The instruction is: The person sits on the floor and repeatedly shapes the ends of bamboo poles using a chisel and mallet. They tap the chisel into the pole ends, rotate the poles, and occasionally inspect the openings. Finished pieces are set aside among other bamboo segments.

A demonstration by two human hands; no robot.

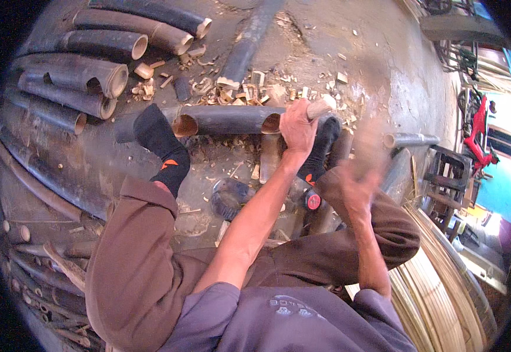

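Note:
A dark bamboo pole [229, 119] lies crosswise before me, with a cut opening on its left and another near my left hand. My left hand [298, 126] is closed around a thick, pale wooden handle [320, 107] at the pole's right part; whatever lies beyond the handle is hidden. My right hand [361, 192] is in the air over my right knee, smeared by motion. It is closed on a blurred brownish shape [374, 141] that rises above it, too smeared to name. My dark-socked feet [154, 132] are beside the pole.
Several dark bamboo poles [100, 44] lie at the far left, and another pole [249, 44] points away from me. Wood chips [267, 88] litter the floor. A clear bottle with a red cap [313, 200] lies between my legs. Split bamboo strips [437, 281] are at right.

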